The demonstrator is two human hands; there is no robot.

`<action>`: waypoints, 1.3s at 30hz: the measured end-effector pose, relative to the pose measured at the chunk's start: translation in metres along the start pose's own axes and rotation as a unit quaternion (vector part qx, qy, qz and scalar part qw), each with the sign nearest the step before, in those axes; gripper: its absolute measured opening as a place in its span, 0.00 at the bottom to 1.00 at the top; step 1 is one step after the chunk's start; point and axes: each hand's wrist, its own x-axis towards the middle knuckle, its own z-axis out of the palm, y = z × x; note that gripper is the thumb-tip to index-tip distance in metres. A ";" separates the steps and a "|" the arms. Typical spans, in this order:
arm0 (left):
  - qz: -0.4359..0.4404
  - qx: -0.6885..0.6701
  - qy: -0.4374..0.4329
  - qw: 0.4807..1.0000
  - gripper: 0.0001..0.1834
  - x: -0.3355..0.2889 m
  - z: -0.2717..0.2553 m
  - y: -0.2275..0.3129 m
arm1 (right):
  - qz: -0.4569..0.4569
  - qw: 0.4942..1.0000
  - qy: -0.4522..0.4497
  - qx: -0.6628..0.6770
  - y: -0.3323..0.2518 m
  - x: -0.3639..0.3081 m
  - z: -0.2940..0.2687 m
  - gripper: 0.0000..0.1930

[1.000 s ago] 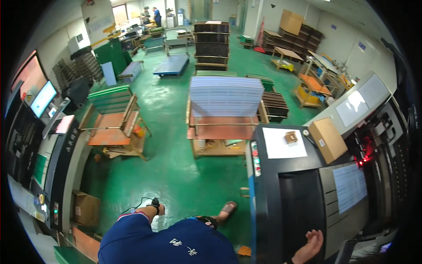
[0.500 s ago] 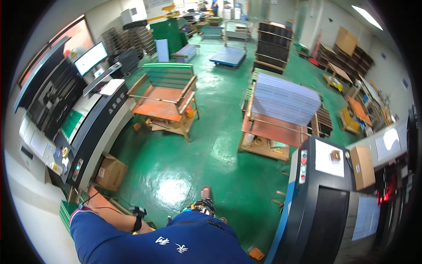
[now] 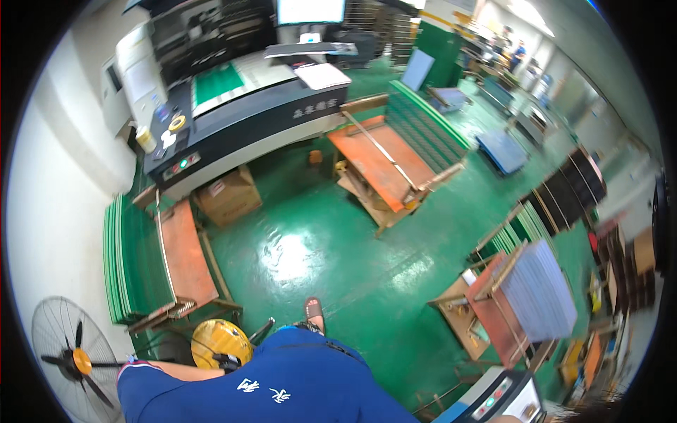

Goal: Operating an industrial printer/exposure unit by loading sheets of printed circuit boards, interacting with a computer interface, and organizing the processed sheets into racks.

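Note:
My left forearm point(image 3: 180, 369) reaches out from a blue sleeve at the lower left, with a black device point(image 3: 226, 362) near the wrist. My left hand itself is hidden beyond it, close to a round yellow stool seat point(image 3: 221, 343). My right hand does not show; a small patch of skin colour at the lower edge, beside the right-hand machine point(image 3: 504, 395), is too little to make out. No held thing is visible. Below my blue shirt point(image 3: 303, 381) one foot in a brown sandal point(image 3: 314, 314) stands on the green floor.
Ahead left stands a long machine point(image 3: 261, 116) with a green panel point(image 3: 218, 82) and a monitor point(image 3: 310, 11). Racks with orange shelves point(image 3: 384, 158) hold green boards point(image 3: 430, 130); another holds pale blue boards point(image 3: 539, 292). A fan point(image 3: 74, 359) and a carton point(image 3: 229, 199) are at left.
My view has swung left. The left machine now lies ahead, the right machine has slid to the lower edge, and the fan, stool and near left rack have come into sight.

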 end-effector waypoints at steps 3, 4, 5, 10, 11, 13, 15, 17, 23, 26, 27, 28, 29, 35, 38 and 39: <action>0.031 -0.033 0.028 0.999 0.27 -0.011 0.001 0.004 | -0.043 0.997 -0.056 0.036 0.025 0.060 0.027 0.21; 0.027 -0.039 0.034 0.998 0.27 -0.019 -0.006 0.007 | -0.057 0.995 -0.071 0.045 0.032 0.079 0.038 0.21; 0.027 -0.043 0.041 0.998 0.27 -0.024 -0.011 0.009 | -0.069 0.993 -0.085 0.053 0.037 0.097 0.047 0.21; -0.016 -0.015 0.190 0.982 0.15 -0.117 -0.024 0.085 | -0.126 0.979 -0.134 0.084 0.061 0.172 0.092 0.20; -0.065 -0.016 0.191 0.979 0.13 -0.150 -0.022 0.130 | -0.136 0.977 -0.144 0.085 0.063 0.185 0.101 0.19; -0.019 -0.001 0.292 0.956 0.13 -0.172 -0.037 0.142 | -0.163 0.968 -0.162 0.096 0.067 0.212 0.116 0.19; 0.132 -0.068 0.457 0.877 0.12 -0.186 -0.059 0.156 | -0.187 0.961 -0.174 0.106 0.077 0.238 0.132 0.19; 0.340 -0.081 0.588 0.730 0.11 -0.166 -0.113 0.136 | -0.212 0.953 -0.181 0.117 0.085 0.262 0.147 0.18; 0.034 -0.039 0.838 0.544 0.12 -0.078 -0.235 0.064 | -0.271 0.922 -0.207 0.181 0.126 0.337 0.189 0.17; -0.105 -0.035 0.700 0.706 0.17 -0.058 -0.234 0.029 | -0.289 0.907 -0.220 0.212 0.151 0.375 0.203 0.16; -0.138 -0.075 0.697 0.700 0.20 -0.059 -0.226 0.028 | -0.296 0.902 -0.227 0.219 0.158 0.387 0.210 0.16; -0.143 -0.065 0.705 0.692 0.21 -0.054 -0.220 0.007 | -0.302 0.896 -0.227 0.232 0.168 0.401 0.211 0.16; -0.161 -0.129 0.713 0.670 0.21 -0.058 -0.211 0.010 | -0.310 0.891 -0.231 0.239 0.176 0.413 0.215 0.15; -0.207 -0.224 0.730 0.611 0.13 -0.071 -0.213 0.001 | -0.340 0.856 -0.260 0.291 0.220 0.489 0.234 0.14; -0.163 -0.363 0.755 0.522 0.16 -0.091 -0.247 0.068 | -0.356 0.840 -0.270 0.308 0.235 0.511 0.245 0.13; -0.149 -0.335 0.778 0.510 0.17 -0.086 -0.258 0.079 | -0.363 0.833 -0.273 0.316 0.237 0.519 0.247 0.13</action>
